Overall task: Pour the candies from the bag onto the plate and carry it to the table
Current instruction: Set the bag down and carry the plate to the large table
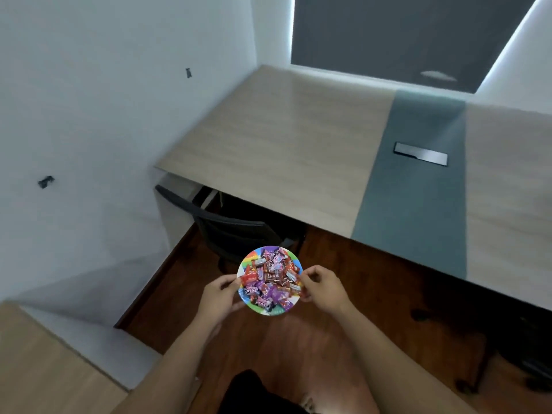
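A small round plate [252,257] with a rainbow-coloured rim is held level in front of me, over the wooden floor. Several wrapped candies [271,279] in red, pink and purple are heaped on it. My left hand [219,295] grips the plate's left edge, thumb on top. My right hand [324,286] pinches its right edge. A long light-wood table [277,138] with a grey-green strip across it stands ahead and to the right, its near edge a short way beyond the plate. No candy bag is in view.
A black office chair [236,231] is tucked under the table's near left corner, just beyond the plate. A dark cable-box lid [420,153] sits in the grey-green strip. White walls close the left side. Another wooden surface [38,363] lies at the lower left.
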### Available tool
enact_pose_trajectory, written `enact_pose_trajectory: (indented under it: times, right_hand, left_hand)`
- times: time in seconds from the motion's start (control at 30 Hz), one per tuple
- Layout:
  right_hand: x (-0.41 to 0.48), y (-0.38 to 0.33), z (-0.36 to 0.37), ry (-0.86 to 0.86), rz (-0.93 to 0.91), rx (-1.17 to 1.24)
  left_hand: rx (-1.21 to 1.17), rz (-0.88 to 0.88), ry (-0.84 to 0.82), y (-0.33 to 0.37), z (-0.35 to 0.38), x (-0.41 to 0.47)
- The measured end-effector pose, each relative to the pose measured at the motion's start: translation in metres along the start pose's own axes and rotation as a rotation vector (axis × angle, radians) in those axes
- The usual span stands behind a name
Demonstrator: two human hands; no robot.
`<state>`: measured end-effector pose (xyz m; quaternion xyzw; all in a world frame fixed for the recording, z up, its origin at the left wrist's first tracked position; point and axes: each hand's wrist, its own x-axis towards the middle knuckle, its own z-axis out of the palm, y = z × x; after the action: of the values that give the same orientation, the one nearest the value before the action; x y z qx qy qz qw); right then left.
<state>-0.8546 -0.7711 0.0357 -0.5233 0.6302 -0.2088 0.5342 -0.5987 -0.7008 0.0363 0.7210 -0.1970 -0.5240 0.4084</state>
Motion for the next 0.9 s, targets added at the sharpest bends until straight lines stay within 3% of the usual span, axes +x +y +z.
enact_pose_trajectory:
  times: [0.5,0.9]
  right_hand:
    - [0.038,0.071,-0.225,0.357,0.180,0.203]
    - [0.145,0.058,-0.348,0.430,0.257,0.228]
  left_hand:
    - [0.212,0.098,-0.492,0.086,0.267,0.057]
    - [0.378,0.134,-0.604,0.171,0.420,0.143]
